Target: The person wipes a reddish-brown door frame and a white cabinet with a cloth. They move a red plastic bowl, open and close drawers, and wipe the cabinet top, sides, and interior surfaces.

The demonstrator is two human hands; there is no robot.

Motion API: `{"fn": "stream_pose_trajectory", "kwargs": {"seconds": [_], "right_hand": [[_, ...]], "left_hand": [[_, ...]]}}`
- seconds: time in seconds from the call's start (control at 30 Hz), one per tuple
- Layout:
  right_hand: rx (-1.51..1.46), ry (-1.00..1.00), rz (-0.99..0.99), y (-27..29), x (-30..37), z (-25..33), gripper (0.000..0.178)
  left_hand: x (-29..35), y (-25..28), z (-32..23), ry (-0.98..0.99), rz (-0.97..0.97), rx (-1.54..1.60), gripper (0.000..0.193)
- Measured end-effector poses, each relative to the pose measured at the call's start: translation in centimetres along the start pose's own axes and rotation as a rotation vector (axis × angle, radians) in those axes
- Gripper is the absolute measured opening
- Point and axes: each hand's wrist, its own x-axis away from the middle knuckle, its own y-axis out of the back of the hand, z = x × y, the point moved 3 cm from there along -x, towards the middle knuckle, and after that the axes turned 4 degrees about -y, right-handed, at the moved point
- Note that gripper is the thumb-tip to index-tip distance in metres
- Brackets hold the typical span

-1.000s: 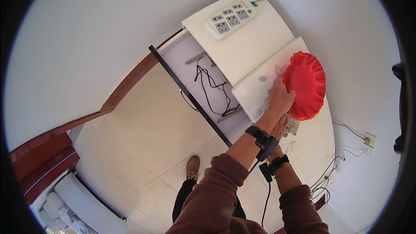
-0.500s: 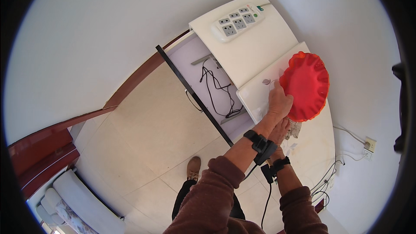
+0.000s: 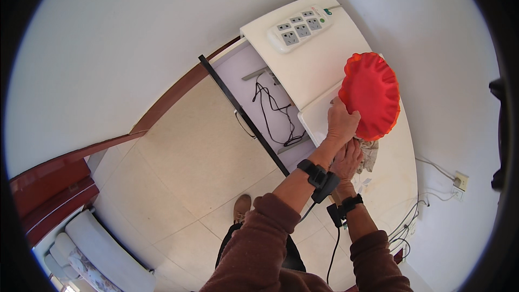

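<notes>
No text can be read: one small reddish marking (image 3: 315,9) stands on the long white plastic power strip (image 3: 297,28), but it is too tiny.

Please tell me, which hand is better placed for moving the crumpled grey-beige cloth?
Probably the right hand: it rests against the crumpled grey-beige cloth, while the left hand grips the red ruffle-edged dish by its rim.

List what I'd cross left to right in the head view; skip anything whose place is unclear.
Pale padded seat → brown shoe → black cable in the drawer → red ruffled dish → wall socket.
</notes>
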Motion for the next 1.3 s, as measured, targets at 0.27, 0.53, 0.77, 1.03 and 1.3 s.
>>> {"fn": "stream_pose_trajectory", "kwargs": {"seconds": [0.27,0.53,0.77,1.03,1.3], "right_hand": [[-0.055,-0.18,0.2,-2.6,1.7,-2.1,0.049],[-0.035,0.021,0.075,0.8,0.1,0.2,0.059],[-0.057,0.054,-0.005,2.3,-1.3,1.6,0.065],[-0.032,0.052,0.026,1.9,-0.9,1.4,0.063],[-0.05,0.031,0.028,1.9,-1.0,1.3,0.063]], "left_hand": [[0.8,-3.8,0.8,-0.028,0.09,-0.032,0.051],[3.6,3.6,1.4,-0.125,0.019,0.15,0.063],[3.5,19.5,9.6,-0.069,-0.606,0.181,0.067],[1.7,16.4,12.0,0.089,-0.388,0.115,0.071],[-1.0,12.6,11.5,0.082,-0.289,0.119,0.07]]}}
